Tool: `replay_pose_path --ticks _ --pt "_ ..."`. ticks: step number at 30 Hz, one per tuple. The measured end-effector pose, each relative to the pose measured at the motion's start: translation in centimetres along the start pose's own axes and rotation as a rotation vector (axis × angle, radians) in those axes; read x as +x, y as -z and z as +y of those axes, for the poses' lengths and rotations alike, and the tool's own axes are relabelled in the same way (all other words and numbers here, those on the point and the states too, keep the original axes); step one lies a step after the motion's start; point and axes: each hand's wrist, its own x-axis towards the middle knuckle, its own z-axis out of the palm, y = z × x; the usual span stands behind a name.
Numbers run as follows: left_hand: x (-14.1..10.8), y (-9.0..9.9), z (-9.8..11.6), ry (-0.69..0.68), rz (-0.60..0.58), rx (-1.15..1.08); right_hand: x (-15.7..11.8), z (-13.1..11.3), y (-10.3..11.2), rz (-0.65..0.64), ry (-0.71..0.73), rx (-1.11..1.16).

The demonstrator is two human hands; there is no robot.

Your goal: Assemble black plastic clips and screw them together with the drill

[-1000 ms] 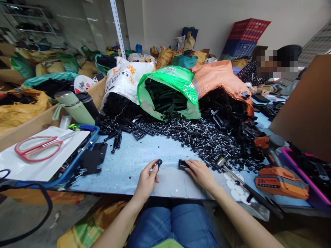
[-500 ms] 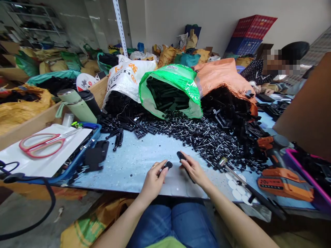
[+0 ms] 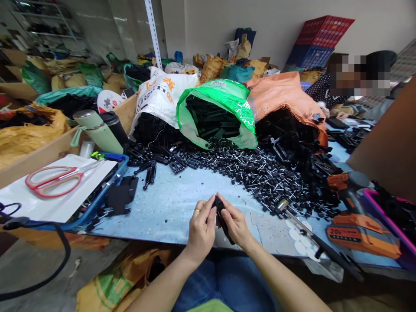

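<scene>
Near the front edge of the light blue table [image 3: 162,208], my two hands meet around black parts. My right hand [image 3: 234,221] is closed on a long black part [image 3: 224,223] that slants down toward me. At its upper end, the fingers of my left hand [image 3: 202,223] are pinched on a small black piece, now mostly hidden by the fingertips. Behind my hands lies a heap of small black pieces with metal pins [image 3: 273,173]. A green bag [image 3: 247,125] holding long black parts opens toward the table.
Orange power drill [image 3: 364,236] and a long-shafted tool [image 3: 302,223] lie right. Red scissors [image 3: 55,182] rest on a white sheet over a blue tray [image 3: 87,216] at left. A white bag [image 3: 162,95] and an orange bag [image 3: 282,86] stand behind. A person [image 3: 325,91] sits back right.
My hands have come together from apart, bringing the small black piece in my left hand to the upper end of the long part in my right. The view has shifted slightly.
</scene>
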Motion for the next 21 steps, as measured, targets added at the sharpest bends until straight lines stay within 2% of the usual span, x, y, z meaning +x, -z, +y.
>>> replay_pose_path --ticks 4,6,9,11,12,14,16,18,19,21 --pt "0.8 0.6 -1.3 -0.073 -0.115 0.004 0.2 0.2 -0.4 -0.065 0.045 -0.098" --pt "1.0 0.5 -2.0 -0.062 -0.110 0.036 0.7 0.3 -0.1 -0.089 0.034 -0.161" --pt "0.8 -0.2 -2.8 0.047 -0.064 0.204 2.8 0.7 2.3 -0.173 0.037 -0.406" --pt "0.8 -0.7 -3.1 0.066 -0.099 0.401 5.3 1.4 6.2 -0.112 0.059 -0.630" --pt "1.0 -0.8 -3.2 0.018 -0.169 0.498 6.9 1.8 8.8 -0.012 0.061 -0.738" --pt "1.6 -1.1 -3.5 -0.161 -0.394 0.634 10.3 2.8 14.9 0.260 0.016 -0.994" --pt "2.5 -1.4 -3.6 -0.324 -0.631 0.693 13.4 3.7 21.1 0.438 -0.175 -1.307" --pt "3.3 -1.8 -3.6 -0.375 -0.763 0.745 15.9 4.5 26.0 0.470 -0.400 -1.556" --pt "3.5 -2.0 -3.5 -0.371 -0.785 0.779 16.8 4.9 27.9 0.465 -0.474 -1.622" --pt "3.6 -2.4 -3.2 -0.342 -0.777 0.848 18.2 5.6 30.3 0.451 -0.535 -1.666"
